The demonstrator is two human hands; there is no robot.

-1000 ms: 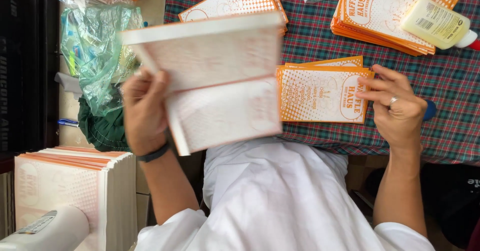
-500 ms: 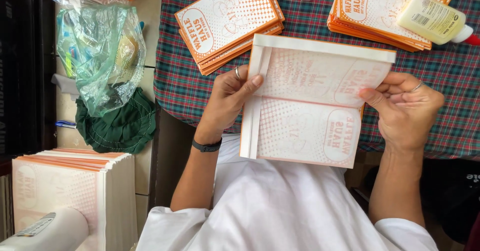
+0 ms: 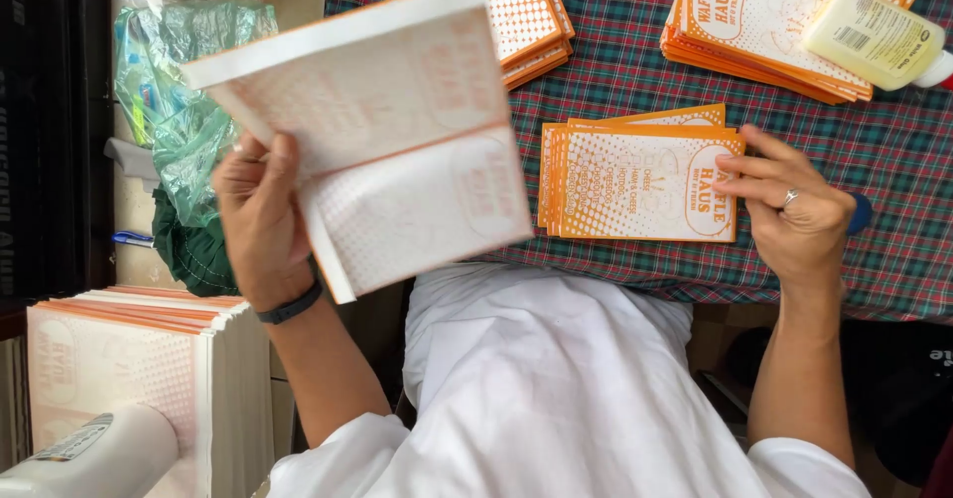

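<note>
— What differs from half a second ago?

— Then both hands held the folded sheet (image 3: 387, 131) over the lap. Now only the left hand (image 3: 260, 215) grips it, fingers closed on its left edge, and it is swung up and to the left of the small stack (image 3: 640, 175), blurred. The right hand (image 3: 794, 210) has let go; its fingers lie flat and spread on the right end of that small stack, holding nothing.

— What lies around the small stack?

— It sits on the plaid surface (image 3: 893, 160). Beyond it to the left is a second stack (image 3: 531, 11), partly hidden by the raised sheet. Beyond it to the right is a third stack (image 3: 764, 21) with a glue bottle (image 3: 874, 36) lying on top. Far left of it, off the surface, stands a tall pile (image 3: 139, 379) of sheets, green plastic bags (image 3: 184, 101) above that.

— The count?

— Three orange stacks on the surface, one tall pile, one bottle, one sheet in hand.
</note>
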